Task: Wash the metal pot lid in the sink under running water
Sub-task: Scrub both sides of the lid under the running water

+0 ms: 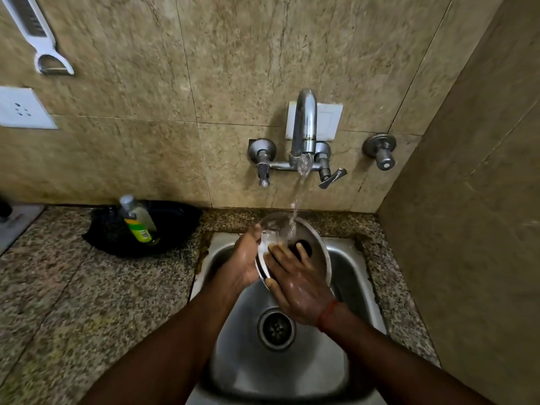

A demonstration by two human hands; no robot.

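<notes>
A round metal pot lid (317,252) with a black knob (304,247) is held tilted over the steel sink (347,276). My left hand (244,260) grips the lid's left rim. My right hand (295,283) lies flat on the lid's face, fingers spread, just below the knob. Water runs from the wall tap (304,127) in a thin stream (296,206) and lands on the lid's upper part. Both hands are wet. My hands hide the lid's lower left part.
A black pan (175,226) holding a dish-soap bottle (137,219) sits on the granite counter (87,302) left of the sink. The sink drain (275,328) lies below my hands. A tiled wall closes the right side. A peeler (43,42) hangs at top left.
</notes>
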